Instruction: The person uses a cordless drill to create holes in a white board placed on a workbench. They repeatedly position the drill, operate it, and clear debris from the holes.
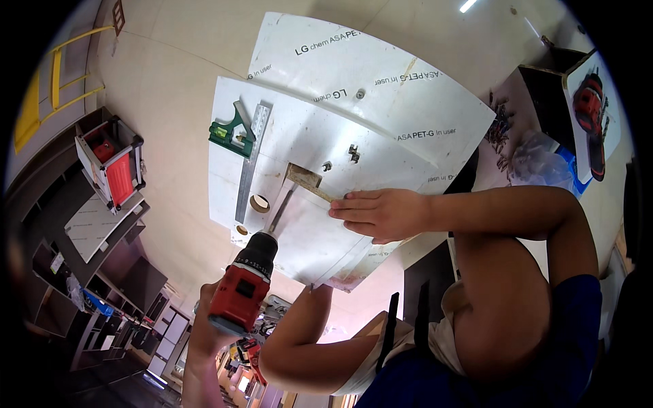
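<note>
My left hand (205, 306) is wrapped around the grip of a red and black cordless drill (238, 292). Its long bit (282, 209) points away from me, with the tip at the near edge of a small wooden block (303, 176). From that block a narrow strip runs toward my right hand (381, 212). That hand lies flat with fingers stretched out, its fingertips at the strip's end. Under them is a white board (367, 173) with round holes at its left side. A combination square with a green head (231, 132) and steel rule (252, 170) rests left of the block.
Small metal pieces (354, 154) sit beyond the block. Another white printed panel (381, 61) lies at the far side. At right are a second red drill (589, 102), a clear plastic bag (541, 163) and scattered screws (500, 126). A red and silver tool case (112, 166) stands left.
</note>
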Demonstrator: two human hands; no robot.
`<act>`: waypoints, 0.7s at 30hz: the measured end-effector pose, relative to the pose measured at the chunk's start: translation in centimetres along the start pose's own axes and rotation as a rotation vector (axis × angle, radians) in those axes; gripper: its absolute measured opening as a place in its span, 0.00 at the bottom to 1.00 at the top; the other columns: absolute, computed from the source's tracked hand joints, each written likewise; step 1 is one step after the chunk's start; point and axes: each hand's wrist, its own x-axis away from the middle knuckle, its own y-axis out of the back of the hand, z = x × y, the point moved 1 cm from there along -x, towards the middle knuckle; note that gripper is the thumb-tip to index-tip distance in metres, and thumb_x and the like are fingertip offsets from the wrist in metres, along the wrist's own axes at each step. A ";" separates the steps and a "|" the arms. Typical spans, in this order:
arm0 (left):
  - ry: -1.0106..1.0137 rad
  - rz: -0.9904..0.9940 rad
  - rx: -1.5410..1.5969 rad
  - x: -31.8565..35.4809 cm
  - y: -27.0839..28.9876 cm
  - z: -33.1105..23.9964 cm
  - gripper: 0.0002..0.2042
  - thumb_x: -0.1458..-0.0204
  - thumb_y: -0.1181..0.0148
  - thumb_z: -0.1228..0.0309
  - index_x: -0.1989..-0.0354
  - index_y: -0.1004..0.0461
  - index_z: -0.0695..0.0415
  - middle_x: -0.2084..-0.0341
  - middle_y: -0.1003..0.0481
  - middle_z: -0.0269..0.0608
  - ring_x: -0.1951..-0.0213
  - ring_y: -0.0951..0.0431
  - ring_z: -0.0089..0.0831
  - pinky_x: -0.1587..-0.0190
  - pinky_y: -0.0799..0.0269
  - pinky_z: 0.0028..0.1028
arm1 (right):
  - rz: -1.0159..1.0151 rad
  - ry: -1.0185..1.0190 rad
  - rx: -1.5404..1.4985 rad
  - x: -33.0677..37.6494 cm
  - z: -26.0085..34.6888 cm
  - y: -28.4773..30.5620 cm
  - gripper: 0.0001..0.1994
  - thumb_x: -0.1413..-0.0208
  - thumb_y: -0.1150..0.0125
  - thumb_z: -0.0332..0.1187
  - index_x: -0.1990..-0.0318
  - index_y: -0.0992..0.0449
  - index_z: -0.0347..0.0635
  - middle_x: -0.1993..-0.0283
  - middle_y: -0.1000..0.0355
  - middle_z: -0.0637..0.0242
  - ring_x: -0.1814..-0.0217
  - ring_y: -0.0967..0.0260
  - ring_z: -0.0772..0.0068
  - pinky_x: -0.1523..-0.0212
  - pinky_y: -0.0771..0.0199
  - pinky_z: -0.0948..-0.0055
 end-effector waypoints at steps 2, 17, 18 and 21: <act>-0.020 -0.008 -0.081 0.3 -0.1 0.8 0.15 0.59 0.29 0.73 0.61 0.24 0.61 0.74 0.21 0.39 0.73 0.25 0.24 0.65 0.26 0.30 | 0.013 0.003 -0.006 0.0 0.0 0.2 0.34 0.54 0.27 0.43 0.40 0.27 0.34 0.19 0.49 0.52 0.15 0.56 0.58 0.18 0.53 0.58; -0.059 -0.014 -0.138 0.3 -0.1 1.3 0.17 0.58 0.28 0.74 0.58 0.23 0.61 0.73 0.21 0.44 0.71 0.20 0.35 0.63 0.25 0.32 | 0.006 0.001 -0.016 -0.3 0.1 0.8 0.30 0.54 0.28 0.42 0.44 0.25 0.33 0.22 0.43 0.52 0.17 0.53 0.60 0.18 0.51 0.60; -0.050 -0.002 -0.126 0.3 -0.1 1.4 0.17 0.58 0.28 0.74 0.58 0.23 0.61 0.72 0.21 0.44 0.70 0.20 0.35 0.63 0.25 0.32 | 0.009 0.002 -0.018 -0.3 0.1 0.9 0.31 0.54 0.28 0.42 0.44 0.25 0.33 0.22 0.43 0.53 0.17 0.53 0.60 0.18 0.51 0.60; -0.028 0.000 -0.052 0.2 -0.2 1.2 0.17 0.57 0.29 0.74 0.57 0.23 0.61 0.72 0.20 0.43 0.70 0.21 0.31 0.62 0.25 0.30 | 0.020 0.006 -0.025 -0.4 0.0 1.0 0.32 0.54 0.26 0.43 0.44 0.25 0.33 0.23 0.43 0.53 0.17 0.52 0.60 0.18 0.51 0.59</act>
